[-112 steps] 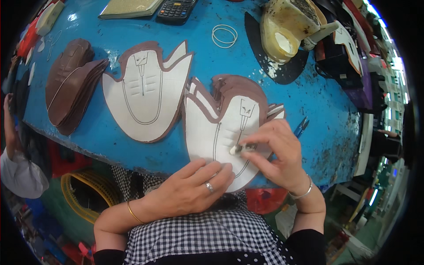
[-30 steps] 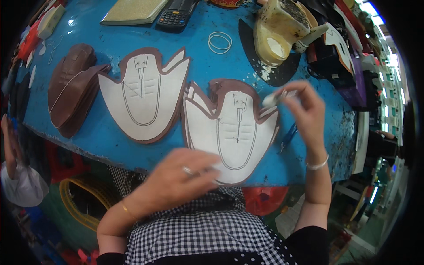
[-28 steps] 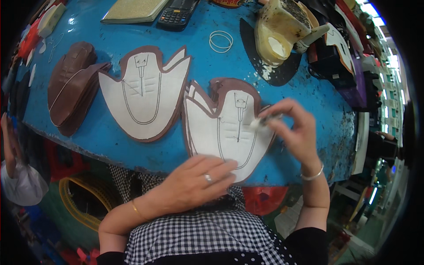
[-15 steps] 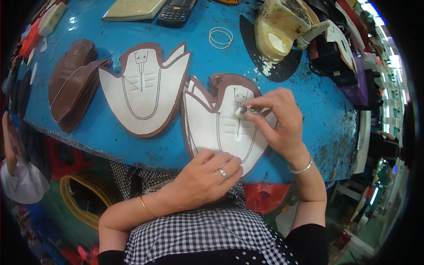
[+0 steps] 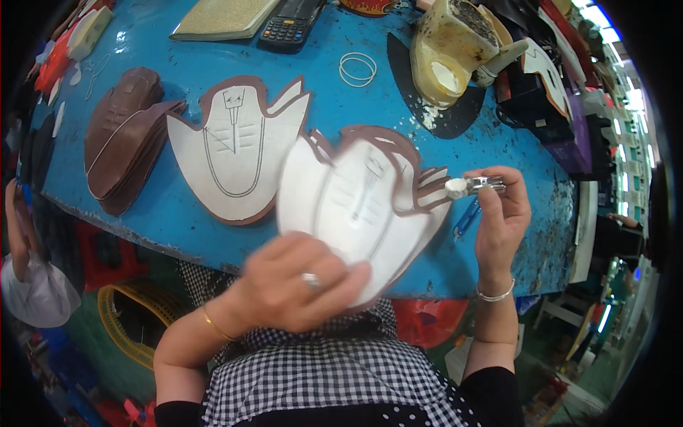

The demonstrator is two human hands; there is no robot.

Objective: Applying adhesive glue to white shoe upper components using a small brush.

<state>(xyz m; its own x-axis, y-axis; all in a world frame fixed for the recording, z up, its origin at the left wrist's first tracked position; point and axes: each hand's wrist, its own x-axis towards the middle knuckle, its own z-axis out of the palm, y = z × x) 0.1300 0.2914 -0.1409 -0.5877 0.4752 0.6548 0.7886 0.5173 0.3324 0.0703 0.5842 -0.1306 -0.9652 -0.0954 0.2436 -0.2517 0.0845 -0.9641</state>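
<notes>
My left hand (image 5: 295, 281), blurred by motion, grips the lower edge of a white-lined shoe upper piece (image 5: 334, 206) with brown edges. That piece is shifted left over a stack of similar pieces (image 5: 423, 231); drawn lines and a wet-looking whitish patch show down its middle. Off to the right of the stack, my right hand (image 5: 504, 213) is closed on a small metal clip (image 5: 486, 185) with a white, sponge-like wad (image 5: 456, 188) at its end. Below the wad, a slim blue tool (image 5: 467, 218) lies on the table.
Left of my work lie another stack of white-lined pieces (image 5: 235, 164) and folded brown uppers (image 5: 121, 142). A smeared yellowish container (image 5: 445, 60) stands on a black sheet (image 5: 455, 122) at the back right. Two white rings (image 5: 358, 70), a keypad device (image 5: 288, 28) and a notebook (image 5: 220, 18) lie farther back.
My left hand has taken hold of the top piece and shifted it left. My right hand has moved right, off the piece, with the clip and wad. The blue tool has come into sight.
</notes>
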